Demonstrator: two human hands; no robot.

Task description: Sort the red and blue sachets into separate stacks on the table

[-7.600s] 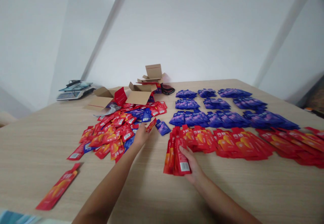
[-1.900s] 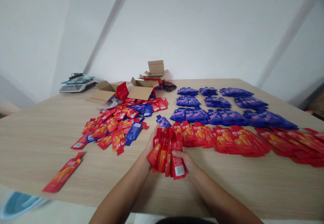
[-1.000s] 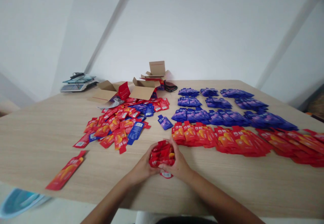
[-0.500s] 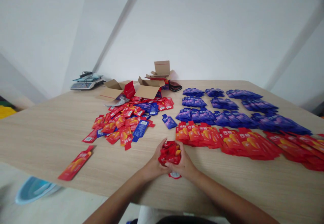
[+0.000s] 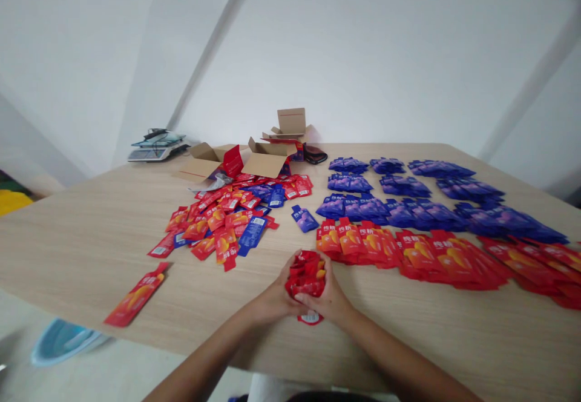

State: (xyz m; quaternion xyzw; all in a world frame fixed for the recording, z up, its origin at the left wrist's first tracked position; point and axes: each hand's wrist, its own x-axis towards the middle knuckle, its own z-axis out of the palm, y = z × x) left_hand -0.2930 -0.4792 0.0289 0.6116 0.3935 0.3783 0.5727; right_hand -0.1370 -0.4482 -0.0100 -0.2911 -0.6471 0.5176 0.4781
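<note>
Between both hands, near the table's front edge, is a bunch of red sachets [image 5: 307,275] with orange fruit print. My left hand [image 5: 280,290] is closed round the bunch's left side, and my right hand [image 5: 333,293] grips its right side, thumbs in front. One sachet's barcode end pokes out below the fingers. Just beyond lies a single blue sachet [image 5: 304,218]. To the right are overlapping rows of red sachets [image 5: 358,241], with groups of blue sachets [image 5: 356,208] behind them. A mixed pile of red and blue sachets [image 5: 227,220] spreads to the left.
One red sachet [image 5: 138,296] lies alone at the left front edge. Open cardboard boxes [image 5: 267,163] stand behind the pile, with a dark pouch [image 5: 315,154] beside them. A scale [image 5: 157,151] sits at the back left. On the floor is a blue basin [image 5: 63,341].
Both hands stay closed round the red bunch at nearly the same place. The sachets in them have shifted slightly, and the protruding barcode end sits a little further left.
</note>
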